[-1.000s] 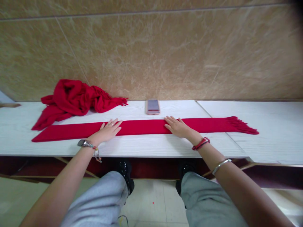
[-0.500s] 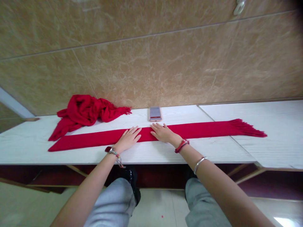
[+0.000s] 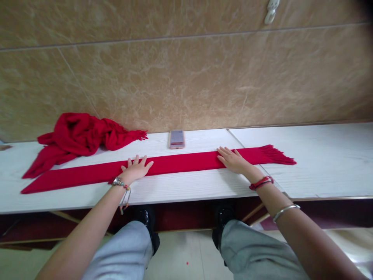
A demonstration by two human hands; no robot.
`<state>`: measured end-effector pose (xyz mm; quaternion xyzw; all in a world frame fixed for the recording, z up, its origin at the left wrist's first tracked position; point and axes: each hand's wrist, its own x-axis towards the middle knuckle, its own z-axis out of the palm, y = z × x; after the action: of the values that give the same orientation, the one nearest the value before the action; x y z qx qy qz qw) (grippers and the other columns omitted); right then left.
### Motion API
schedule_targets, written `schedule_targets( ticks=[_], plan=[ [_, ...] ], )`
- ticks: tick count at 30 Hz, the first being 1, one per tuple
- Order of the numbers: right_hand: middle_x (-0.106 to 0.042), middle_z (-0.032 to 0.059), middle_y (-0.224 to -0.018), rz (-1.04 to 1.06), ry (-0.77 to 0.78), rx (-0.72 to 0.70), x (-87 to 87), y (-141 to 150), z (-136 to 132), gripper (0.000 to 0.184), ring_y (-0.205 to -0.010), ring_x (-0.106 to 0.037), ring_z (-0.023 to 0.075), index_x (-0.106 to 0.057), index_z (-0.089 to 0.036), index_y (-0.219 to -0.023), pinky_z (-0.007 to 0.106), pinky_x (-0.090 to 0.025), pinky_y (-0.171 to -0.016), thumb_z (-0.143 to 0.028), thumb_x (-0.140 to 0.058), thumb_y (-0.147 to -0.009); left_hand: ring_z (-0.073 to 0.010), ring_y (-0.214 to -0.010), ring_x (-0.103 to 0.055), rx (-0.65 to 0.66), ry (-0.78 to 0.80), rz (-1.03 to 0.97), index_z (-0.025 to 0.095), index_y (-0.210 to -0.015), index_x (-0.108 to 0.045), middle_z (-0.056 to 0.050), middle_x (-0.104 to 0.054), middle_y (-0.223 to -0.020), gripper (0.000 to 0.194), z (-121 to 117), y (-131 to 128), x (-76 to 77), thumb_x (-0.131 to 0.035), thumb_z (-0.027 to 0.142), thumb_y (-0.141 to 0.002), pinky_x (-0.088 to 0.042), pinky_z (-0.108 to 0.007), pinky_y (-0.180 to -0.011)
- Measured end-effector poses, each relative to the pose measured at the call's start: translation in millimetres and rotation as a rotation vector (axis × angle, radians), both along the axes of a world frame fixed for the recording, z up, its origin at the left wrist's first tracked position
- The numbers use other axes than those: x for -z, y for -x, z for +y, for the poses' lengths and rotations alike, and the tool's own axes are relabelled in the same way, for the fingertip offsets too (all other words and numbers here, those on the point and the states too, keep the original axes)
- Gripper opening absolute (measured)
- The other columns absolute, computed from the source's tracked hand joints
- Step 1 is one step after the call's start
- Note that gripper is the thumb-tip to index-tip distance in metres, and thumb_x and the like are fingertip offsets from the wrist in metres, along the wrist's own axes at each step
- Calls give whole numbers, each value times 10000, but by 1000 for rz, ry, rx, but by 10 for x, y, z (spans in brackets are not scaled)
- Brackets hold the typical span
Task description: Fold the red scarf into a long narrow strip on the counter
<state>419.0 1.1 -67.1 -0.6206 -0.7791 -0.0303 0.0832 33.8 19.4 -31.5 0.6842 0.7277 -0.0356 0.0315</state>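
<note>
A long red scarf (image 3: 183,163), folded into a narrow strip, lies flat across the white wood-grain surface, its fringe at the right end and a slanted tip at the left. My left hand (image 3: 135,170) rests on it left of the middle, fingers spread. Farther right, toward the fringe, my right hand (image 3: 233,160) lies flat on the strip with its fingers stretched out. Neither hand grips the cloth. Behind the strip at the left is a second red scarf (image 3: 78,136), crumpled in a heap, with some fringe showing.
A phone (image 3: 176,139) in a pinkish case lies behind the strip, close to the tiled wall (image 3: 163,85). The white cabinet top (image 3: 326,163) ends in a front edge near my legs, above dark red shelf spaces (image 3: 183,216). A white hook (image 3: 272,11) is fixed on the wall.
My hands have slid apart along the folded scarf, the right one toward the fringe and the left one toward the slanted tip. The camera view has shifted to the right.
</note>
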Motion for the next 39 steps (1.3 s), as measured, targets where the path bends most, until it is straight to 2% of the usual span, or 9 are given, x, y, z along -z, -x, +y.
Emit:
schedule_targets(
  ticks=[2,5,9,12,17,21,27,33,39],
  plan=[
    [-300,122,-1429,25,-19,-19,-64,44,-41,487,-1316,-234,261,-306,-157,-1367,558,-251,-1004,-325,-214,-919,-431,-1307,-114,74,27,-27,236,-1408,-232,-131,-126,-1475,724,-3,-317,-7,-182,659,-822,-201,-673,-945],
    [-267,113,-1445,49,-30,-105,-194,216,-124,495,-1328,-200,254,-300,-157,-1373,542,-229,-1022,-339,-222,-919,-348,-1341,-57,317,35,-81,253,-1415,-189,-91,-83,-1487,662,-61,-920,-15,-178,607,-856,-151,-605,-1010],
    [-250,114,-1450,52,19,-142,-238,266,-205,515,-1331,-189,258,-293,-137,-1376,539,-226,-1024,-368,-222,-922,-321,-1348,-46,523,15,-114,242,-1410,-202,-85,-78,-1490,593,-138,-1597,-11,-199,530,-892,-122,-571,-1031],
    [-261,113,-1446,28,64,-89,-155,29,-219,511,-1330,-195,257,-298,-140,-1374,552,-230,-1015,-367,-214,-925,-327,-1345,-82,567,-15,-103,222,-1406,-218,-98,-106,-1486,557,-137,-1885,5,-196,475,-911,-127,-563,-1031],
    [-273,79,-1446,46,37,72,-27,-552,-219,489,-1331,-200,228,-288,-195,-1382,533,-212,-1031,-355,-209,-927,-309,-1348,-89,592,-41,-85,219,-1401,-227,-92,-116,-1487,542,-97,-2150,42,-197,460,-916,-138,-544,-1036],
    [-269,62,-1448,74,36,206,26,-934,-225,480,-1326,-212,237,-295,-218,-1379,549,-217,-1024,-352,-211,-926,-302,-1352,-64,622,-11,-82,239,-1408,-201,-72,-101,-1491,542,-81,-2265,48,-184,465,-916,-121,-559,-1033],
    [-264,53,-1452,44,23,314,146,-1340,-242,465,-1327,-209,244,-310,-240,-1368,592,-222,-1001,-325,-194,-926,-288,-1353,-75,647,-7,-80,244,-1411,-196,-60,-122,-1488,548,-46,-2255,54,-201,477,-914,-127,-544,-1042],
    [-312,70,-1433,62,2,364,170,-1415,-217,468,-1313,-243,262,-322,-249,-1358,602,-248,-981,-366,-203,-921,-273,-1346,-137,683,-69,-41,237,-1401,-237,-61,-164,-1480,530,-35,-2097,99,-223,458,-920,-151,-499,-1052],
    [-348,107,-1409,84,34,411,115,-1359,-209,441,-1298,-276,272,-392,-234,-1308,615,-279,-952,-355,-234,-915,-243,-1345,-156,709,-81,-20,257,-1402,-225,-50,-184,-1476,515,33,-1634,100,-240,444,-923,-172,-455,-1049]
  ],
)
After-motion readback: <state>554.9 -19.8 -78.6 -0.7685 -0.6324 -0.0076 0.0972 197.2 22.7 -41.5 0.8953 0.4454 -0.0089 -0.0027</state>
